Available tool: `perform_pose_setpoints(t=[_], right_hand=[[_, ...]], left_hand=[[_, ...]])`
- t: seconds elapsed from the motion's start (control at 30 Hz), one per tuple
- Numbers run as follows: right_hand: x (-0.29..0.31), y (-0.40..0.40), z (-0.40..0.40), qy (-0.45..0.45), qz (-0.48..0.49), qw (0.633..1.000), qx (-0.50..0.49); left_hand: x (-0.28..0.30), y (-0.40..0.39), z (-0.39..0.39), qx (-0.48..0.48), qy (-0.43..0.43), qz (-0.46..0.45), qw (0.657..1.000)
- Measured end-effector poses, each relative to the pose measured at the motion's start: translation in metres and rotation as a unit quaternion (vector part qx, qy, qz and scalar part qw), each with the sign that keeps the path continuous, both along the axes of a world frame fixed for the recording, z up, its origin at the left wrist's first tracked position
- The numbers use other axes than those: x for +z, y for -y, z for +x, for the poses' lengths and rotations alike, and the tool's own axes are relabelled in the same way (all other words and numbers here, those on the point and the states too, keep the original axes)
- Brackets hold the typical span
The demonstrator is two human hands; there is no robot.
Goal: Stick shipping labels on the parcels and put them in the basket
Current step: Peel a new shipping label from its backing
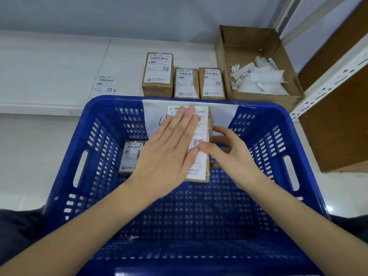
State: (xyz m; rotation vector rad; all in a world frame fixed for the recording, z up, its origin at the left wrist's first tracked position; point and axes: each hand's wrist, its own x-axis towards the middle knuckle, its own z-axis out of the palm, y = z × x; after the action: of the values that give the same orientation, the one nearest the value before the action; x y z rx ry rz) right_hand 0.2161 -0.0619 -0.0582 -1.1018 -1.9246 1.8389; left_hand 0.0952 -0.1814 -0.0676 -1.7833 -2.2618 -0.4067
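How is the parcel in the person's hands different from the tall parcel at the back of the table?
The held parcel is over the blue basket, gripped by the right hand and pressed flat by the left hand; the tall parcel sits untouched on the table. The held one's label is partly covered; the tall one's shows fully. Both are labelled brown boxes.

We see printed shipping labels everywhere, each with a barcode strip and a QR code, but the small print is too blurred for us to read. On the label (pixel 197 140) of the parcel (pixel 208 148) held over the blue basket (pixel 264 136), we make out Chinese characters at the top and "T10" near the bottom edge. A white sheet (pixel 223 114) taped to the basket's far wall carries dark handwriting, mostly hidden. The three labelled parcels (pixel 184 80) beyond stay illegible
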Motion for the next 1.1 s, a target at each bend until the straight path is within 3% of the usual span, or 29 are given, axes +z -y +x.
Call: perform_pose_setpoints(t=[0.13,0.27,0.53,0.97,1.1], right_hand=[[-0.004,-0.001,0.0,0.009,-0.015,1.0,-0.018],[-0.008,0.0,0.001,0.019,-0.036,0.999,-0.023],[-0.001,-0.006,0.003,-0.006,-0.047,0.999,-0.026],[0.008,-0.013,0.0,-0.026,-0.125,0.99,-0.058],[0.006,-0.015,0.001,-0.016,-0.097,0.994,-0.045]], left_hand=[[-0.002,0.001,-0.009,0.055,0.039,-0.016,0.998],[-0.001,0.001,-0.013,0.057,0.021,-0.024,0.998],[0.016,0.008,-0.01,-0.091,-0.053,-0.088,0.991],[0.001,0.006,0.0,-0.202,-0.107,0.175,0.958],[0.009,0.009,-0.001,-0.242,-0.075,0.186,0.949]])
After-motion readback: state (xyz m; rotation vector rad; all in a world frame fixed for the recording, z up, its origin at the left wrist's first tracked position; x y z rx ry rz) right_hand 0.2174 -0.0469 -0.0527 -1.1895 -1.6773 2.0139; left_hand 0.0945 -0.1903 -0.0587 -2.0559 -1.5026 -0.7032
